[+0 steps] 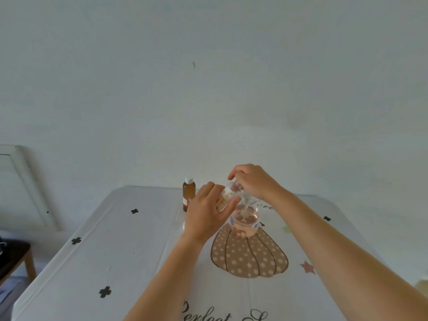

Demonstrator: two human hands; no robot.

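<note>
Jar (245, 222) well inside table (111, 256) edge; left grip (206, 214), right grip (252, 181) clasp tilted bottle (228, 193) above.

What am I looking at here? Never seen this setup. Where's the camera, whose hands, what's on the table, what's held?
No machine here: a person works with bare hands. The single picture comes from a wide-angle camera worn on the person's head, looking forward and down, so both arms enter from the bottom edge.

The left hand and right hand both grip a small clear bottle, tipped over a jar that stands on the table's printed cloth. A pale stream seems to run from the bottle into the jar, which holds pale liquid.

Behind the left hand stands a brown bottle with a white cap; nobody touches it.
</note>
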